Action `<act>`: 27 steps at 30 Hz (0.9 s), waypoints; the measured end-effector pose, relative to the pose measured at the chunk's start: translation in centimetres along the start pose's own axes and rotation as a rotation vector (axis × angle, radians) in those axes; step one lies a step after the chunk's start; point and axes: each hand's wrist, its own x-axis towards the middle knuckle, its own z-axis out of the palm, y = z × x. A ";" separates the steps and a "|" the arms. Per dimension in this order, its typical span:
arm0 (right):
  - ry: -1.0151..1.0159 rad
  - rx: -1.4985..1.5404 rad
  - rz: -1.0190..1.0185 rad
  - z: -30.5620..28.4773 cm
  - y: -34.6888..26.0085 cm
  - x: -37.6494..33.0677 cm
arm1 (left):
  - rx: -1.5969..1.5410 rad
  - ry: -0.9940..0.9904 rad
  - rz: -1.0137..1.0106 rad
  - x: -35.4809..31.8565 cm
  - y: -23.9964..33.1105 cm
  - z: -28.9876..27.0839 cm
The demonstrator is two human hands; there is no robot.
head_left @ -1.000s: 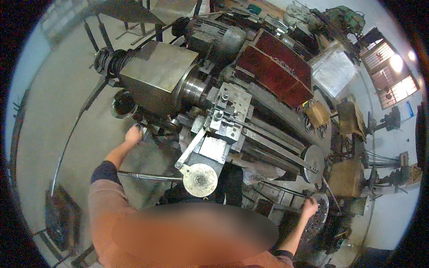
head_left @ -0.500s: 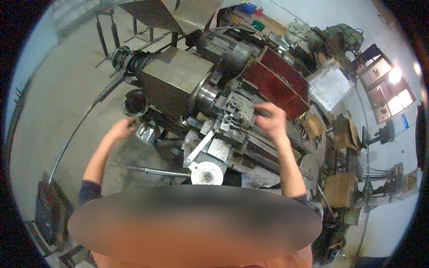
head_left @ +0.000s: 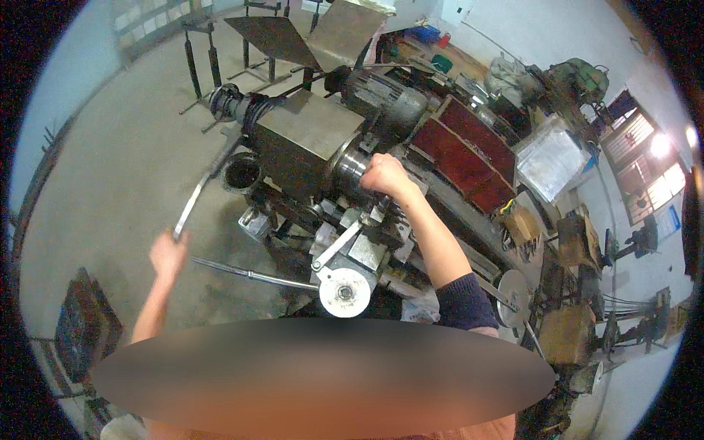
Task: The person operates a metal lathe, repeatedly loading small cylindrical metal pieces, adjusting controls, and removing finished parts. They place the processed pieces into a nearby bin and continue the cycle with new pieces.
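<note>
My left hand (head_left: 169, 253) is closed around the lower end of a long metal lever (head_left: 192, 205), which runs up to the left end of the lathe's headstock (head_left: 308, 125). My right hand (head_left: 386, 176) is a closed fist right at the front of the shiny round chuck (head_left: 352, 165). Whatever its fingers may hold is hidden behind the hand. Just below the right wrist sits the tool post (head_left: 392, 226), partly covered by the forearm. A light-coloured crank handle (head_left: 337, 246) and a round handwheel (head_left: 345, 292) are nearer to me.
A dark round cup (head_left: 242, 173) and a small metal tin (head_left: 254, 223) stand left of the lathe bed. A steel rod (head_left: 253, 276) sticks out leftward from the handwheel. Behind the chuck are a motor (head_left: 389, 95) and a dark red tray (head_left: 466, 150).
My left hand has moved left and taken hold of the lever, which now stands steeper and closer in. My right hand has gone from beside the tool post leftward to the chuck and closed.
</note>
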 end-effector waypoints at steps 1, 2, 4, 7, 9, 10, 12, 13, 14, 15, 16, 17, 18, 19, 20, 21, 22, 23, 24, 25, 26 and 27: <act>0.006 -0.024 -0.017 -0.2 -0.2 0.1 | 0.049 0.127 0.167 -1.8 0.9 0.1; 0.010 -0.046 -0.031 -0.5 -0.3 0.0 | 0.014 0.045 0.164 -1.7 1.2 -0.6; 0.033 -0.033 -0.080 -1.3 -0.2 -0.6 | -0.045 -0.109 0.157 -0.9 1.3 -1.5; 0.290 0.218 -0.379 -3.1 2.2 -4.3 | -0.079 -0.254 0.301 2.5 0.8 -1.5; 0.339 0.547 -0.393 -3.4 4.0 -8.0 | -0.277 -0.426 0.264 5.0 1.4 -0.4; 0.351 0.696 -0.463 -3.5 4.9 -9.8 | -0.339 -0.435 0.265 5.7 1.9 0.4; 0.365 0.744 -0.410 -2.8 6.1 -13.5 | -0.469 -0.470 0.310 7.2 3.2 1.7; 0.370 0.848 -0.414 -2.5 6.7 -15.0 | -0.603 -0.473 0.248 7.5 3.7 2.2; 0.418 0.913 -0.403 -2.1 7.2 -16.2 | -0.580 -0.473 0.237 7.6 4.1 2.5; 0.425 0.932 -0.344 -1.9 7.6 -17.4 | -0.592 -0.488 0.259 7.7 4.3 2.7; 0.437 0.966 -0.302 -1.7 8.0 -18.4 | -0.579 -0.488 0.256 7.7 4.4 2.7; 0.457 0.959 -0.278 -1.6 8.4 -19.1 | -0.590 -0.492 0.270 7.6 4.5 2.7; 0.471 0.948 -0.255 -1.6 8.7 -19.6 | -0.579 -0.482 0.263 7.6 4.3 2.6; 0.487 0.973 -0.242 -1.5 8.9 -19.9 | -0.556 -0.456 0.252 7.5 4.2 2.6; 0.492 0.983 -0.223 -1.5 9.1 -20.1 | -0.594 -0.476 0.252 7.5 4.1 2.6; 0.495 0.993 -0.211 -1.6 9.3 -20.2 | -0.621 -0.480 0.247 7.6 4.0 2.6; 0.496 1.002 -0.201 -1.7 9.5 -20.2 | -0.663 -0.495 0.256 7.7 3.9 2.7; 0.507 1.004 -0.233 -1.8 9.8 -20.0 | -0.646 -0.484 0.248 7.7 3.9 2.8; 0.504 0.994 -0.209 -1.9 10.0 -20.1 | -0.643 -0.486 0.254 7.8 3.8 2.9; 0.506 0.994 -0.190 -1.9 10.3 -20.1 | -0.640 -0.486 0.260 7.8 3.8 3.0; 0.507 0.989 -0.170 -1.9 10.5 -20.1 | -0.636 -0.480 0.268 7.9 3.7 3.1; 0.516 0.994 -0.168 -1.9 10.8 -20.0 | -0.635 -0.473 0.278 7.9 3.7 3.2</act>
